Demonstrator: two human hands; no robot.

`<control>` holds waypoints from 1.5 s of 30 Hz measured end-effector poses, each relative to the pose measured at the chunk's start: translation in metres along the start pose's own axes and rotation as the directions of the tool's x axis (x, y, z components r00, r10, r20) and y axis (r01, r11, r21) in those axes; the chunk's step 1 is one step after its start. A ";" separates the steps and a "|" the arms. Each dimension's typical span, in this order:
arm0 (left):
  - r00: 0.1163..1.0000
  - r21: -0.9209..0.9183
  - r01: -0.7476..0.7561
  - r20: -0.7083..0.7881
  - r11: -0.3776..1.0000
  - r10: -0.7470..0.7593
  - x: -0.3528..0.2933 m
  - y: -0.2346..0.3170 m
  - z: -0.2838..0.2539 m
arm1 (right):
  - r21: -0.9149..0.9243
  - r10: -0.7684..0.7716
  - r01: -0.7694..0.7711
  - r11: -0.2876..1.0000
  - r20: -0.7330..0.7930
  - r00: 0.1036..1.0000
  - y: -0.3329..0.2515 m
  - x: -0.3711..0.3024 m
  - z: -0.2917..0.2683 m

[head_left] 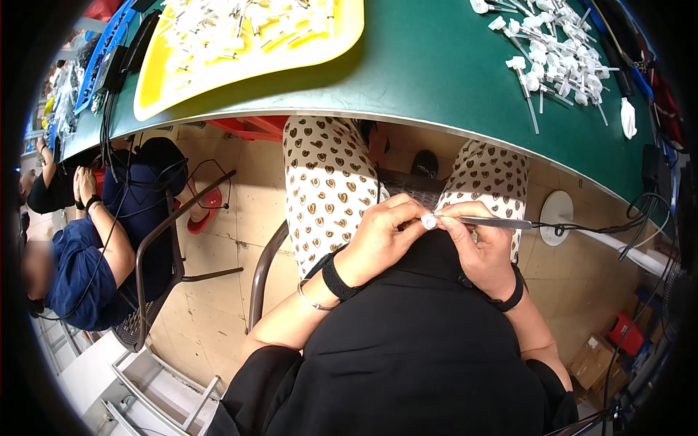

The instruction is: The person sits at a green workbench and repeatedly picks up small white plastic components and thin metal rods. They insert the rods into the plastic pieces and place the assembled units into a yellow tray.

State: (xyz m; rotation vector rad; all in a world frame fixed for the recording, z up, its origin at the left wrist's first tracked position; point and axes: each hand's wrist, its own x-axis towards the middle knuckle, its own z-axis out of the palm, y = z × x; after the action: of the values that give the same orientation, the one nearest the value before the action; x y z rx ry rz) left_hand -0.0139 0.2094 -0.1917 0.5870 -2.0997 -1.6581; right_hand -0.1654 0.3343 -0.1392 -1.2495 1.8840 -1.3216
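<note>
White plastic, that is the little cap I pinch in my left hand, low over my lap and under the green table. My right hand grips a thin grey tool, its tip touching the cap. I think it goes best if I hold the cap tight and push straight, slowly.

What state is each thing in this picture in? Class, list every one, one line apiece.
Small white plastic part: pinched between both hands.
Thin grey metal tool: held level, tip at the part.
Left hand: gripping the part.
Right hand: gripping the tool.
Yellow plastic tray: loaded with white pieces.
Pile of white parts: loose on green table.
</note>
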 end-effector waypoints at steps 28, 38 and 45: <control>0.983 -0.130 0.183 0.056 0.974 -0.177 0.000 0.001 0.002 | 0.005 -0.006 0.006 1.000 -0.002 1.000 0.001 -0.005 -0.002; 0.990 -0.108 0.140 0.044 0.984 -0.136 0.000 0.002 0.002 | 0.106 0.082 -0.078 0.991 -0.033 0.996 0.007 -0.007 0.003; 0.994 -0.081 0.100 0.045 0.992 -0.097 0.000 0.001 0.001 | 0.133 0.102 -0.096 0.986 -0.041 0.994 0.006 -0.005 0.004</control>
State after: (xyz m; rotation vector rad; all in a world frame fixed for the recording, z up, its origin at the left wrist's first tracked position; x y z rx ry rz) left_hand -0.0149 0.2105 -0.1908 0.6453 -2.0489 -1.8165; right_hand -0.1624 0.3373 -0.1468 -1.0540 1.8345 -1.4089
